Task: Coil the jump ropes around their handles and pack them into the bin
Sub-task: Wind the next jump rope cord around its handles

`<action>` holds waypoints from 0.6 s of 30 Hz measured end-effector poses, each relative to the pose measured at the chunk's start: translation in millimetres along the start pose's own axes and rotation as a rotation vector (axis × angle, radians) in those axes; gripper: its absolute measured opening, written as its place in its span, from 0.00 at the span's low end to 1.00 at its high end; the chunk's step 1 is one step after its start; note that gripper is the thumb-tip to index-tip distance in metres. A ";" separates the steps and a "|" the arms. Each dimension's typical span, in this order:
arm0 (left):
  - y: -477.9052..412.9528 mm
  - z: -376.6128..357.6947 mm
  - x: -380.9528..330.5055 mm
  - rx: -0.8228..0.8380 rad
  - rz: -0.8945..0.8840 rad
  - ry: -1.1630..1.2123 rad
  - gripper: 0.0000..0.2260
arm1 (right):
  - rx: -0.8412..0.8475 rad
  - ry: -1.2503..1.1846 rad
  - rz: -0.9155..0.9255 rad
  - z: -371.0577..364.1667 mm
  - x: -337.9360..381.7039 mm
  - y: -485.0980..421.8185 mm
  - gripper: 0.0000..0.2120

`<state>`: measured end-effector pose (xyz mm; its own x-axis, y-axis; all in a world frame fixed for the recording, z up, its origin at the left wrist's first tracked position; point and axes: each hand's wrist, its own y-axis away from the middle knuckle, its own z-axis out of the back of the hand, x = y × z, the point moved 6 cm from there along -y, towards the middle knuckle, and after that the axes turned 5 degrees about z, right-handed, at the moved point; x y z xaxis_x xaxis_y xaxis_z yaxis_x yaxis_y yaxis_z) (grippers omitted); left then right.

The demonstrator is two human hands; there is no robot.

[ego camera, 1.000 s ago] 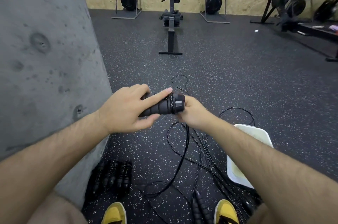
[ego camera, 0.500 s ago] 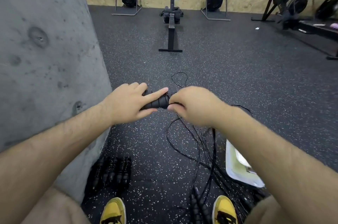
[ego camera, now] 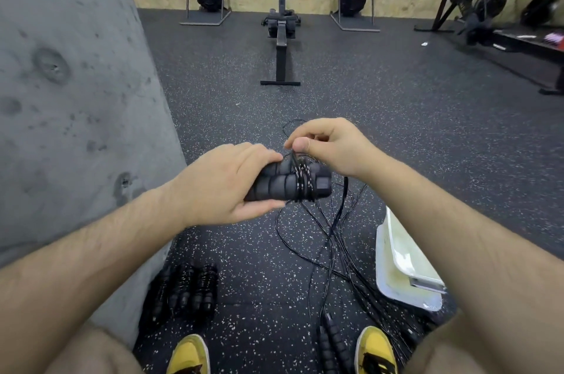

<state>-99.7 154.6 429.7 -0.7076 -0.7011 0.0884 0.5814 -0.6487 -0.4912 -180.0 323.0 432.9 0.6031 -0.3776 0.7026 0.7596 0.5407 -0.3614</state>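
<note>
Left hand (ego camera: pixel 225 184) grips the two black ribbed foam handles (ego camera: pixel 274 187), right hand (ego camera: pixel 332 145) fingers (ego camera: pixel 302 145) pinch the thin black cord (ego camera: pixel 338 215), so they'd want each wrap pulled snug, side by side.

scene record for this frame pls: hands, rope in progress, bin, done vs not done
left hand: grips two black handles held side by side
right hand: fingers pinch the cord just above the handles
wraps: a few turns round the handles, near their capped end
loose ropes: tangled on the floor below the hands
bin: white, at the person's right, partly hidden by the right forearm; no rope visible inside
coiled bundles: on the floor by the concrete wall, not in the bin
</note>
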 end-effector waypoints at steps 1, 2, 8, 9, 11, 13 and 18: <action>-1.8 4.8 -0.8 -0.030 0.018 0.018 0.27 | -0.012 -0.121 -0.069 -5.7 -5.7 1.0 0.05; -3.6 8.6 -0.6 -0.052 0.041 0.024 0.27 | -0.013 -0.275 -0.142 -14.7 -10.8 2.3 0.06; -8.2 13.8 33.3 -0.093 0.200 -0.157 0.30 | 0.067 -0.015 -0.264 -75.3 -0.6 24.6 0.10; -7.9 8.9 40.4 -0.066 0.199 -0.226 0.31 | 0.087 0.050 -0.220 -81.3 6.8 26.9 0.09; -3.7 -3.6 53.4 -0.010 0.179 -0.346 0.33 | 0.126 0.181 -0.187 -86.4 17.9 31.0 0.11; 2.8 -14.2 64.4 0.019 0.163 -0.391 0.33 | 0.152 0.286 -0.166 -81.4 27.4 32.2 0.12; 12.7 -31.0 60.5 0.055 0.048 -0.363 0.33 | 0.189 0.859 0.160 -52.2 54.1 21.3 0.13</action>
<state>-147.5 113.1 402.0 -0.4957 -0.7843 0.3731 0.6384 -0.6203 -0.4557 -118.5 274.8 431.2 0.7302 -0.6789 -0.0768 0.6437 0.7213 -0.2557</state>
